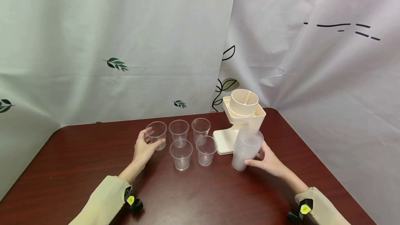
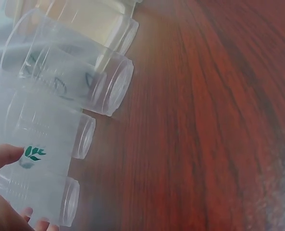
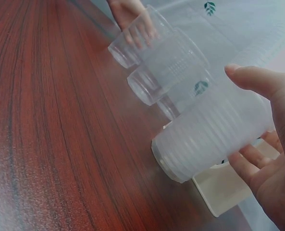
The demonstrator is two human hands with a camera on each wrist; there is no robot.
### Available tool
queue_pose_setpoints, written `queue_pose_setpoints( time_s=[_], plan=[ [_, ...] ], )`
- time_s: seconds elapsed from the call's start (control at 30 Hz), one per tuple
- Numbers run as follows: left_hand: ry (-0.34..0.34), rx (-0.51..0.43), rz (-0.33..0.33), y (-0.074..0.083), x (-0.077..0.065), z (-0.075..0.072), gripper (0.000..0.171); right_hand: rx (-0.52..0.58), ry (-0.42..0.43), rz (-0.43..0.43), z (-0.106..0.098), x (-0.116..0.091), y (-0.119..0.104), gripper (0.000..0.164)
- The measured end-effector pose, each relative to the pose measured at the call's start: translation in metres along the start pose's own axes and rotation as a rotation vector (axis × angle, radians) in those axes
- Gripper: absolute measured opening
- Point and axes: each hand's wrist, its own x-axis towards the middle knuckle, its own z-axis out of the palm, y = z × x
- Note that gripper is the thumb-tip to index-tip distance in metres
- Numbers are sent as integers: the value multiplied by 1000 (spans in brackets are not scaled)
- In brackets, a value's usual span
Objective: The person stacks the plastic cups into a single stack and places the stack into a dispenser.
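the left hand (image 1: 143,150) is holding a clear plastic cup (image 1: 158,135) left of frame center, the right hand (image 1: 269,160) gripping a tilted stack of nested cups (image 1: 247,148) at center right. four single cups (image 1: 181,155) are standing between them; a cream-colored stand (image 1: 248,122) is sitting behind the stack.

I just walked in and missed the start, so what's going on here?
A person's left hand holds a clear cup at the left end of the back row, while the right hand grips a nested stack of cups. Four other single cups stand on the table between the hands, near a cream-coloured device.
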Motion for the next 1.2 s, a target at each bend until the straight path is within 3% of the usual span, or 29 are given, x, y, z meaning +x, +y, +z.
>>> queue_pose_setpoints(
  time_s=[0.43, 0.8, 1.2],
  plan=[
    [87, -32, 25, 10, -11, -7, 67, -9, 12, 3, 1, -2, -1, 80],
    [185, 32, 159, 22, -21, -14, 66, -2, 5, -24, 1, -2, -1, 78],
    [227, 27, 222, 40, -29, -15, 63, 2, 6, -3, 0, -1, -2, 81]
  ],
)
